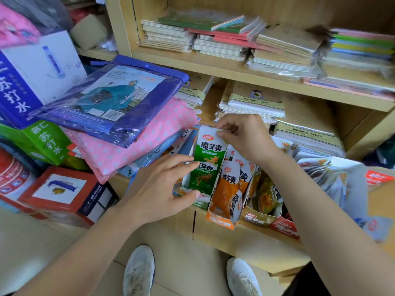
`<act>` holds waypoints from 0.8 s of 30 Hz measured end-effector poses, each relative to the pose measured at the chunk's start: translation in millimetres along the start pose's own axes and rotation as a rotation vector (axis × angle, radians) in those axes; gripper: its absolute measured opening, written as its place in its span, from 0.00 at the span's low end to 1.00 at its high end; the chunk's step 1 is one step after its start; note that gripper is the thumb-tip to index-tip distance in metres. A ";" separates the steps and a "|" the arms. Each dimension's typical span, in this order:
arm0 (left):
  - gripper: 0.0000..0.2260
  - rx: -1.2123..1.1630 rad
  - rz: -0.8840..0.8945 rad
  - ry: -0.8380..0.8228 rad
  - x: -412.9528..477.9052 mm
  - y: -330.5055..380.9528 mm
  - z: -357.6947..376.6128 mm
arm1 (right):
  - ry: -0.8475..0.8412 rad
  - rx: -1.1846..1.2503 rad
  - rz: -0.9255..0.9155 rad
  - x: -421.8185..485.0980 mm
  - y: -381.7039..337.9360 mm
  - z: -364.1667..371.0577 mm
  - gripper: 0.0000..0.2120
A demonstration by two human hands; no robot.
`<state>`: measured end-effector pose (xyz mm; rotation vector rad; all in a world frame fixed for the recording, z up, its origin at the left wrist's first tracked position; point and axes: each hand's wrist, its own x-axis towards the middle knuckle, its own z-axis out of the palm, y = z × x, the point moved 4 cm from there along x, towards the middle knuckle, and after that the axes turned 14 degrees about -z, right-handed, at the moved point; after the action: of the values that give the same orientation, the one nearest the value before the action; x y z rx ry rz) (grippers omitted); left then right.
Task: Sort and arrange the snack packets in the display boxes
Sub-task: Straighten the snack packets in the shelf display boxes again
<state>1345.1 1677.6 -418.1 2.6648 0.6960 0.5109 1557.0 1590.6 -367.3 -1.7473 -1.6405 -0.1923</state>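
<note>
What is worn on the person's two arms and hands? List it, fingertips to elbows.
Nothing is worn on them. The left hand and right hand have no gloves and no rings that show. The left forearm and right forearm are sleeveless to the picture's edge, with no watch or bracelet.

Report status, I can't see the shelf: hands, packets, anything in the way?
Right hand pinches top of green packet. Left hand holds green box. Packet stands in box. Orange packets close beside.

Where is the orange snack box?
Head view, centre: the orange snack box stands at the shelf edge, between the green box the left hand holds and an olive box, below the right hand pinching a green packet.
</note>
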 end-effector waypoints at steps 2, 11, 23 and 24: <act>0.28 0.010 0.000 -0.004 -0.2 -0.3 -0.1 | -0.033 0.024 -0.004 -1.9 1.6 10.5 0.05; 0.34 -0.024 0.033 -0.113 2.4 -3.5 -1.3 | -0.191 0.101 0.045 -18.7 3.7 14.1 0.14; 0.06 -0.173 0.054 0.131 11.8 -5.8 -9.9 | -0.014 -0.155 -0.106 -32.1 -5.2 22.3 0.10; 0.05 -0.191 0.015 0.131 13.4 -7.1 -9.1 | -0.018 -0.169 -0.092 -31.3 -3.8 22.9 0.10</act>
<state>1349.4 1692.4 -409.6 2.4776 0.6294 0.7236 1539.8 1578.3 -400.0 -1.8033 -1.7631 -0.3688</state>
